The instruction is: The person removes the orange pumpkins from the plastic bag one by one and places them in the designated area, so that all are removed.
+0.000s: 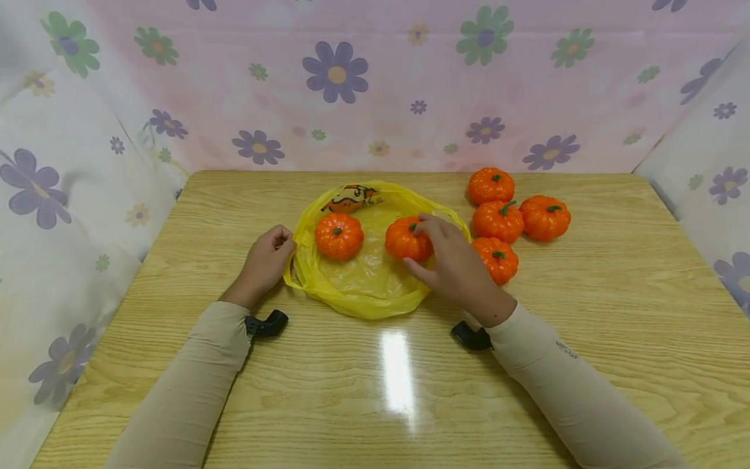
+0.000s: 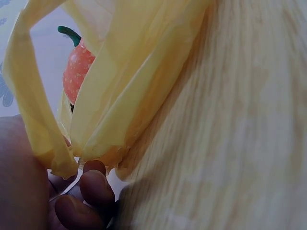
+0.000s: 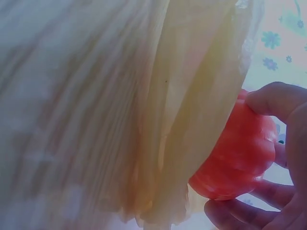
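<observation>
A yellow plastic bag (image 1: 375,306) lies spread open on the table, with one small orange pumpkin (image 1: 339,236) in its left half. My left hand (image 1: 263,260) pinches the bag's left edge; the left wrist view shows the gathered plastic (image 2: 62,163) at the fingertips. In the bag's right half my right hand (image 1: 454,264) holds a second pumpkin (image 1: 404,240), thumb on the near side and fingers over the far side. The right wrist view has this pumpkin (image 3: 240,148) between thumb and fingers, partly hidden behind the bag's wall (image 3: 201,105).
Several more pumpkins (image 1: 545,218) with green stems sit in a cluster just right of the bag. Flowered cloth (image 1: 381,85) hangs behind the wooden table (image 1: 328,404) and at its sides. Black wrist devices (image 1: 267,324) show below both hands.
</observation>
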`<state>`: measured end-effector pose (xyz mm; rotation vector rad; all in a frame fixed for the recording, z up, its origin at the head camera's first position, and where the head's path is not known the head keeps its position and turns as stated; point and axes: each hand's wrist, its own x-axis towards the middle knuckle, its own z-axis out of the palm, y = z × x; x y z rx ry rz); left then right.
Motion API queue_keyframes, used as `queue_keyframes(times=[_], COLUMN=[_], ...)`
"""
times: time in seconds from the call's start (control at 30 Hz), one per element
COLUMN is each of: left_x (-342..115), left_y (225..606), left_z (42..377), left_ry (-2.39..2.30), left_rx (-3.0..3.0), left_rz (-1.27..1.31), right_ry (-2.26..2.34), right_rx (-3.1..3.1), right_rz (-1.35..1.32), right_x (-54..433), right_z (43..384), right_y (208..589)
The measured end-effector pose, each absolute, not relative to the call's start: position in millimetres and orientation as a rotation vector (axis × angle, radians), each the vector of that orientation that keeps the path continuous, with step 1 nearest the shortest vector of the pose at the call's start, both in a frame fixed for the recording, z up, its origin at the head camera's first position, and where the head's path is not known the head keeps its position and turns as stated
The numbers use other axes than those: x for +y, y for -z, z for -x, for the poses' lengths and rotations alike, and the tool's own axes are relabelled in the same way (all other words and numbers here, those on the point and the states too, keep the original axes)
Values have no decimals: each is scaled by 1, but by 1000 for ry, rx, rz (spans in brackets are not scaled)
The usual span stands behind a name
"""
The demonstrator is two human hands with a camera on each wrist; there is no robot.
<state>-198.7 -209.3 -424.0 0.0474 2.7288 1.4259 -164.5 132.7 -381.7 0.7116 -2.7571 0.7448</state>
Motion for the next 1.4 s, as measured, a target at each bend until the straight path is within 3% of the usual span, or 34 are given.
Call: queue_keyframes(times=[1.4], left_x=[-209], left_y=[419], left_z=[197], left_ry=[-1389], left_rx=[2742], left_rz=[-46], right_ry=[-701], right_rx=[-2673], right_rz=[-741], right_x=[153], right_z=[144], right_y=[380])
